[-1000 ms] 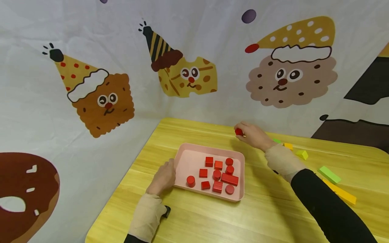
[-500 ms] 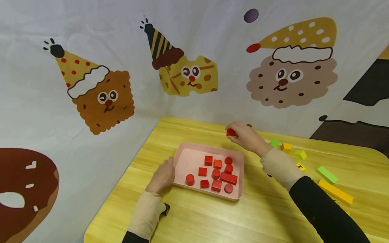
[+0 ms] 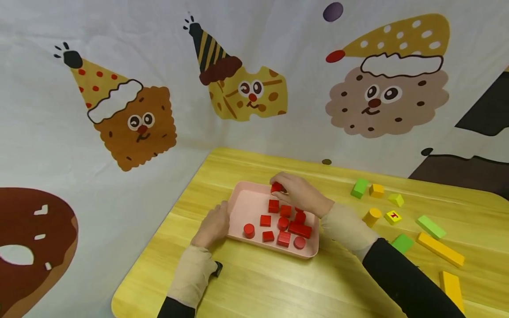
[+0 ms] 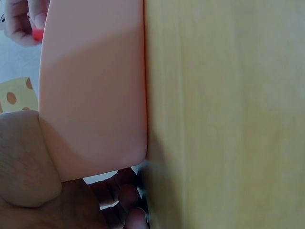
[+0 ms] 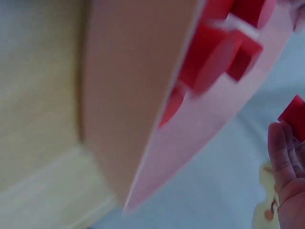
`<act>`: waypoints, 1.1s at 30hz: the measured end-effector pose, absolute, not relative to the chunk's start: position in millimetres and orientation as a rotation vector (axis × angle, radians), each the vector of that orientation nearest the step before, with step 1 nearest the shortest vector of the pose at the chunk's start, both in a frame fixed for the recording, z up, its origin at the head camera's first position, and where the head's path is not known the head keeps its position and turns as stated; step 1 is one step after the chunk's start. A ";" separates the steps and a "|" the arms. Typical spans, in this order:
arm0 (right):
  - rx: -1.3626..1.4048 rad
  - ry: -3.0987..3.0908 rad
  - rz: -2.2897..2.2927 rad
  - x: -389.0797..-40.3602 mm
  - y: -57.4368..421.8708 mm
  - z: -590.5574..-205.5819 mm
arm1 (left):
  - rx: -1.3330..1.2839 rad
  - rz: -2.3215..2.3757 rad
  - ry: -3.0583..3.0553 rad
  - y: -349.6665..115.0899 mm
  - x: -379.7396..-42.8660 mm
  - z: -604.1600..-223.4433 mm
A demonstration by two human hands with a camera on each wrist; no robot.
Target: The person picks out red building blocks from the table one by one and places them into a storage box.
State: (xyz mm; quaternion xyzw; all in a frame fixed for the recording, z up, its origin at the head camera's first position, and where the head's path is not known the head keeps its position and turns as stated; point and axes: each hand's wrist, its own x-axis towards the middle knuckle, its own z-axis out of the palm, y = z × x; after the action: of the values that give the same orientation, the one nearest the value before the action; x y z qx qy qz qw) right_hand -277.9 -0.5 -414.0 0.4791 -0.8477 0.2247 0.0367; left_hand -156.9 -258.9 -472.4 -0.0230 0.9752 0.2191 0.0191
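A pink tray [image 3: 247, 242] lies on the table, holding several red blocks such as a cylinder [image 3: 248, 230] and a long block [image 3: 300, 229]. My left hand [image 3: 213, 226] grips the tray's left end. In the left wrist view its thumb [image 4: 26, 157] lies at the rim and the other fingers are bent outside the wall. My right hand [image 3: 299, 193] pinches a red block [image 3: 276, 188] over the tray's far edge. That block [image 5: 294, 117] shows at the fingertips in the right wrist view. The right hand partly covers some blocks in the tray.
Green, orange and yellow blocks lie at the right of the wooden table, among them a green block [image 3: 359, 188], a yellow cylinder [image 3: 372, 217] and a long orange block [image 3: 440, 250]. A cloth with cartoon prints [image 3: 302, 132] hangs behind the table.
My right hand has moved left and nearer with the red block, from behind the tray's right corner to over its far edge. The left hand keeps its grip on the tray.
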 end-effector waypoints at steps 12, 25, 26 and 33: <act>1.661 -2.598 0.587 -264.4 -35.4 -421.2 | -0.091 0.662 3.045 -260.4 -155.5 -470.8; 1.724 -2.673 0.468 -262.9 -63.5 -426.1 | -0.069 0.643 3.040 -258.9 -155.6 -471.3; 1.734 -2.673 0.453 -262.9 -65.7 -427.6 | -0.071 0.643 3.040 -259.1 -155.5 -470.9; 1.754 -2.655 0.316 -261.2 -74.7 -435.5 | -0.033 0.646 3.056 -261.5 -154.3 -469.4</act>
State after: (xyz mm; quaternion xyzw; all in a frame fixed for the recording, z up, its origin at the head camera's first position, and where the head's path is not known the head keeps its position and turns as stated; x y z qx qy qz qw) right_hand -261.2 -74.7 -435.5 0.5483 -0.8299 0.0989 -0.0281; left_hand -154.3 -261.5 -469.4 -0.0105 0.9783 0.2067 0.0089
